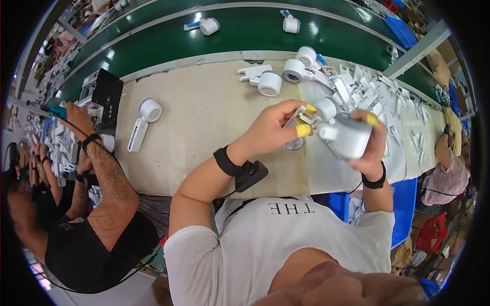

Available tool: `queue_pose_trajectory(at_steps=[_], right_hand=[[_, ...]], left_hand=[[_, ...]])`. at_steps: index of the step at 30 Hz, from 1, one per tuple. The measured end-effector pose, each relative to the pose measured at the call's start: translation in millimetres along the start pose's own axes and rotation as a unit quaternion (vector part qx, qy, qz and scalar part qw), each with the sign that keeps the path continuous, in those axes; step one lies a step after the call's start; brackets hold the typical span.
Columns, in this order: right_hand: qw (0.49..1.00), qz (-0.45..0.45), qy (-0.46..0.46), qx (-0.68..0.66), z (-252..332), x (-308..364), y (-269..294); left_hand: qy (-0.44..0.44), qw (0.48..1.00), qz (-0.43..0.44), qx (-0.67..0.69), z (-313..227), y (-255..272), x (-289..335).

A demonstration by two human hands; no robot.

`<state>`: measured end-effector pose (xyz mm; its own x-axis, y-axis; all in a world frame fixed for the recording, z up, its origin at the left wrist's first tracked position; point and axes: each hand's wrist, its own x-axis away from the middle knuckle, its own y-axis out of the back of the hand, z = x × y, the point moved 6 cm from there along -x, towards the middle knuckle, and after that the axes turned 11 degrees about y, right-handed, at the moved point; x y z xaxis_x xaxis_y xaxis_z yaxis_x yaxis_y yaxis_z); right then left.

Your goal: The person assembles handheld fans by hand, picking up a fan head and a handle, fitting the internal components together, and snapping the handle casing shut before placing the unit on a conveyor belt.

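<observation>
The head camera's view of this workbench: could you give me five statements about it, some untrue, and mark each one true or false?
1. The left hand pinches a small part. True.
2. The right hand is empty. False: the right hand holds a white cup-shaped part, blurred in the picture.
3. A black wristband is on the left wrist. True.
4. The loose white parts are heaped at the table's left end. False: the heap of loose white parts lies on the right side of the table.
5. A round-headed white unit lies on the green belt. True.
</observation>
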<state>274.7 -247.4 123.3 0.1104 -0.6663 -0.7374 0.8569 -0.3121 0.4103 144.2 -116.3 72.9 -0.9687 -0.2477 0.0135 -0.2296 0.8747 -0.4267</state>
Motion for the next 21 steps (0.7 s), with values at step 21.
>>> queue_pose_trajectory(at_steps=[21], right_hand=[[0.985, 0.11, -0.115, 0.071, -11.8, -32.7, 6.4]], left_hand=[[0.011, 0.908, -0.175, -0.381, 1.7, 7.0, -4.0]])
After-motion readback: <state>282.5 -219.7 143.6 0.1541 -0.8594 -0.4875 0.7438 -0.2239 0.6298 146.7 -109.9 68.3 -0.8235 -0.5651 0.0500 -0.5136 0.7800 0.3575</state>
